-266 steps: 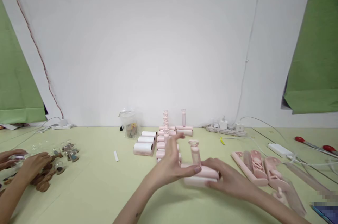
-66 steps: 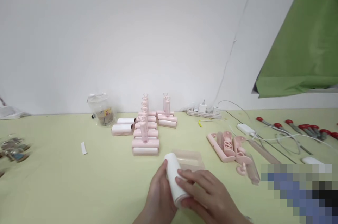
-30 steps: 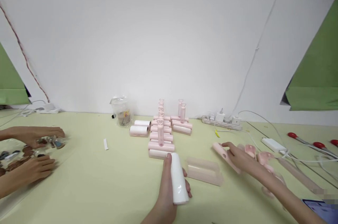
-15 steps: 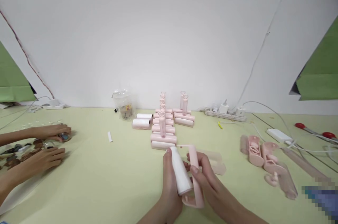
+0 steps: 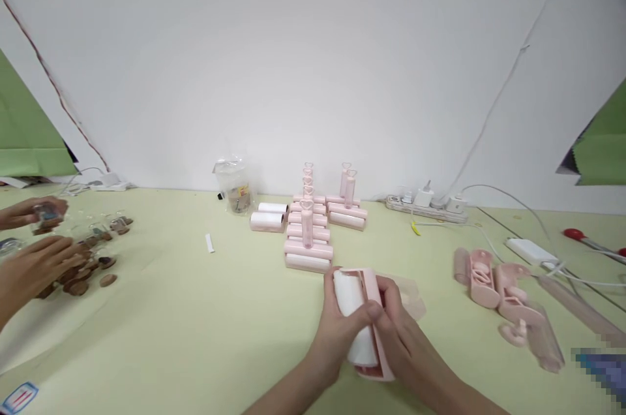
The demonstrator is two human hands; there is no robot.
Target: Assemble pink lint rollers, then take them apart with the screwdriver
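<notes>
My left hand (image 5: 335,337) and my right hand (image 5: 403,340) are closed together around a white paper roll (image 5: 353,310) and a pink plastic roller holder (image 5: 374,291) just above the table's near middle. The roll lies against the holder, between its end pieces. Behind my hands lies a translucent pink cover (image 5: 411,297), partly hidden. A row of assembled pink rollers (image 5: 308,248) with heart-topped handles stands further back at the centre.
Two spare white rolls (image 5: 268,219) and a clear plastic bag (image 5: 235,186) sit at the back. Loose pink holder parts (image 5: 493,281) lie at the right, with a power strip (image 5: 425,206) and cables behind. Another person's hands (image 5: 29,265) work among small brown pieces at the left.
My right hand fetched a pink holder from the right and brought it to the roll in my left hand. Now the roll sits against the holder, with both hands closed around them.
</notes>
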